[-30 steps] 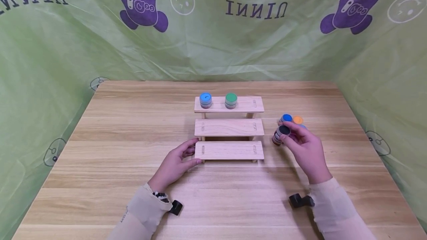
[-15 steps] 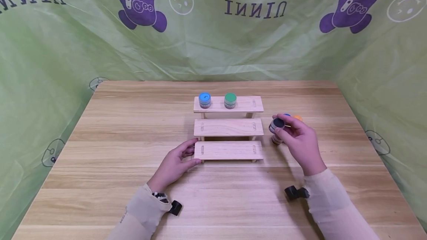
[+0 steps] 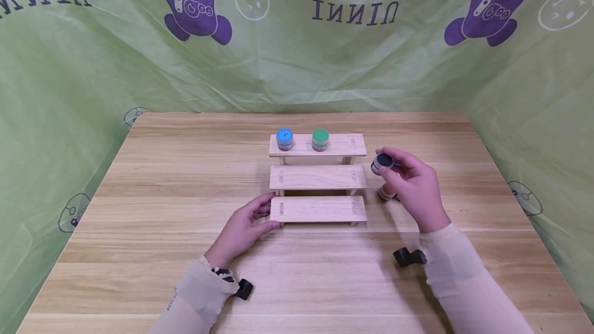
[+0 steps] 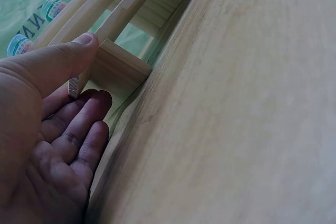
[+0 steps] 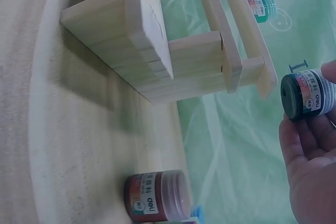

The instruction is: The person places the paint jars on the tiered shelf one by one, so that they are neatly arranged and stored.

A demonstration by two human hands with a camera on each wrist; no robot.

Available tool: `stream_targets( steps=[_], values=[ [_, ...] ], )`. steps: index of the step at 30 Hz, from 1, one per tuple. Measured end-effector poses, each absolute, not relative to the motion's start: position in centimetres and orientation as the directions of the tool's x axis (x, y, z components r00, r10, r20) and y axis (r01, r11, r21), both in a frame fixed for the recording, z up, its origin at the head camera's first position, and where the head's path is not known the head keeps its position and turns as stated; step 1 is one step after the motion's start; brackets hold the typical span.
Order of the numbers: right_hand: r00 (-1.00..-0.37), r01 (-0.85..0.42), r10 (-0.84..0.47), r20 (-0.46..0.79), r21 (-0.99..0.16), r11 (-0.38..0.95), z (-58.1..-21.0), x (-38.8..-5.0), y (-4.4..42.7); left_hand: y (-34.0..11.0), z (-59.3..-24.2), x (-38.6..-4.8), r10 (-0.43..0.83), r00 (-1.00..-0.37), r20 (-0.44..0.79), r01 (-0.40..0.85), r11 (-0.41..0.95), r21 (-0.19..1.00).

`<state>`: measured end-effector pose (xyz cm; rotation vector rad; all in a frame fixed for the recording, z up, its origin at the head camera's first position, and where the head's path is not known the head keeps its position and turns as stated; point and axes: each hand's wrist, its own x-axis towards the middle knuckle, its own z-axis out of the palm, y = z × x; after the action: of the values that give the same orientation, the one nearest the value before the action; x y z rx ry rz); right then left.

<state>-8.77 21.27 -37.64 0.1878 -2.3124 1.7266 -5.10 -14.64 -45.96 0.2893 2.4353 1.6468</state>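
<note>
Head view: dark jar [image 3: 381, 163] held up beside the wooden stand [image 3: 318, 177]

It is off the desk [image 3: 325, 282], lid on top, just to the stand's right. The right hand [image 3: 416, 189] is nearer and pinches it with thumb and fingers. The left hand [image 3: 242, 228] grips the low step [image 3: 318, 209] by its left end

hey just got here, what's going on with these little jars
A person's right hand holds a dark-lidded jar up off the table, just right of a three-tier wooden stand. The left hand holds the left end of the stand's lowest tier. A blue-lidded jar and a green-lidded jar stand on the top tier, and a reddish-brown jar stands on the table below the right hand.
</note>
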Motion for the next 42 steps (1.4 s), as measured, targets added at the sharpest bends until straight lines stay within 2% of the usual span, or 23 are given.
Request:
stream_targets(
  steps=[30, 42],
  values=[
    [-0.958, -0.278, 0.000, 0.288, -0.925, 0.258, -37.0, -11.3, 19.9, -14.6, -46.1, -5.2, 0.265, -0.963, -0.052, 0.050, 0.364, 0.930],
    [-0.968, -0.245, -0.022, 0.251, -0.916, 0.317, -36.7, -12.2, 19.5, -14.6, -45.9, -5.2, 0.269, -0.962, -0.051, 0.052, 0.362, 0.931]
  ],
)
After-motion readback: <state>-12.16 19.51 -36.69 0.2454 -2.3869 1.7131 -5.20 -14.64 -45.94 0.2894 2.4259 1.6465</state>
